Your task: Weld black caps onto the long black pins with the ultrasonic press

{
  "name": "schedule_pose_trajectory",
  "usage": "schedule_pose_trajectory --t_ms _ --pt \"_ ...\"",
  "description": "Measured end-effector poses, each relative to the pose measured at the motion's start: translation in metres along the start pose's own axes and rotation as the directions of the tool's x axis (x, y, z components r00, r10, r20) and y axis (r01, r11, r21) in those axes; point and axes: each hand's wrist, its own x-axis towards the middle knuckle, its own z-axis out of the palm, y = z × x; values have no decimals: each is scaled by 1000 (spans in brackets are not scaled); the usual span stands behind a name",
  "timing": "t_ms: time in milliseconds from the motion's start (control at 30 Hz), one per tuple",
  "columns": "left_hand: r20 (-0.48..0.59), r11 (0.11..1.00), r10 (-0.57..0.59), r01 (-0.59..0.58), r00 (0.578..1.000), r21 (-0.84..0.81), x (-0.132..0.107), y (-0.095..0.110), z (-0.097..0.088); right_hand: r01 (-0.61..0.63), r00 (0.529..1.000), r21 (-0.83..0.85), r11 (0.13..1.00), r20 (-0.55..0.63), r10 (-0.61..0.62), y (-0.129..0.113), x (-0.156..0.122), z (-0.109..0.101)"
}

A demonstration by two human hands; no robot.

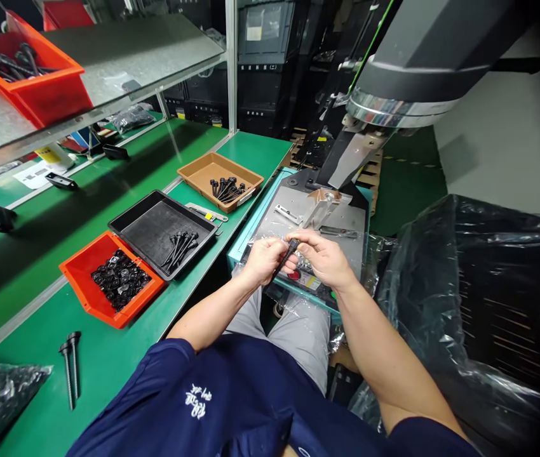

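Observation:
Between both hands, in front of the machine's metal plate, is a long black bolt-like part [281, 265] with a thicker head. My left hand [268, 259] is closed around its shaft. The fingers of my right hand [323, 255] pinch the head end. The part slants, its head toward the right hand and its shaft running down to the left. Just beyond the hands stands a metal fixture block [320, 209] on the machine plate [270, 222], below the machine's grey head [408, 70].
On the green bench to the left are an orange bin [129, 312] of small black parts, a black tray [143, 219] and a brown tray [198, 166], both with black bolt-like parts. Two long bolts [72, 368] lie nearer. A large plastic-lined container [441, 266] stands at right.

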Motion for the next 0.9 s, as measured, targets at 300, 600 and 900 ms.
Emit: schedule_pose_trajectory --t_ms 300,600,900 --pt "74 988 116 -107 991 -115 -9 -9 -6 -70 997 319 945 46 59 17 1 8" --pt "-36 982 85 -89 996 -164 -31 -18 -35 -184 970 331 925 211 117 22 10 38" --pt "-215 964 105 -152 971 -220 -59 -31 -73 -187 917 261 947 392 73 34 19 85"
